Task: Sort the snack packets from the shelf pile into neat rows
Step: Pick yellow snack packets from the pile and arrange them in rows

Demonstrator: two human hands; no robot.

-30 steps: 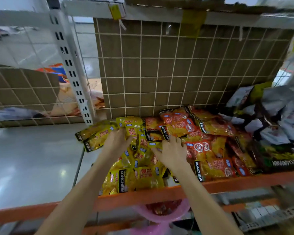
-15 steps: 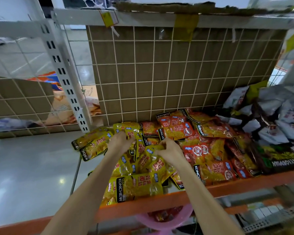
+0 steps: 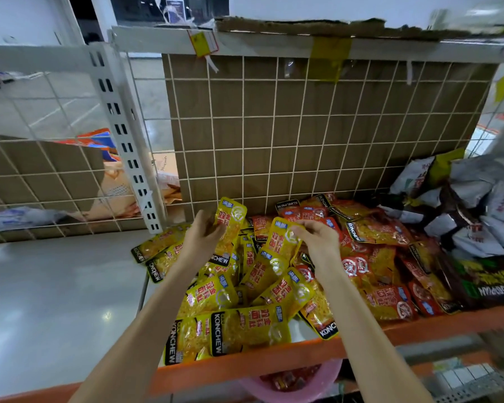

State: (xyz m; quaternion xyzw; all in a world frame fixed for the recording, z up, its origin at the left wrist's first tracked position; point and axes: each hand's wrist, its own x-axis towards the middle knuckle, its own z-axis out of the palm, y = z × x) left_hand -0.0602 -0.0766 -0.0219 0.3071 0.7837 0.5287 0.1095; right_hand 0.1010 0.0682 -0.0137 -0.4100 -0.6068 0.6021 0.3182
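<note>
Both hands are up over the pile, each with a yellow packet. From where I sit, my left hand has its fingers curled round the lower half of one yellow packet, holding it upright and clear of the heap, its top end reaching up against the wire grid. My right hand pinches the top edge of a second yellow packet between thumb and fingertips; that one tilts leftward, and I cannot tell whether its lower end rests on the packets beneath or hangs free.

Under the hands the yellow pile lies loose and crisscrossed on the shelf, some packets face up, some turned sideways with the black KONCHEW band showing. Two yellow ones lie flat at the orange front lip, and two more lie off to the left by the white post. Just to the right, touching the yellow heap, I see the red packets, also jumbled. Further right sits a heap of grey and dark bags.

Brown cardboard backs the grid. Below the shelf lip a pink tub shows, with something red inside that I cannot make out.
</note>
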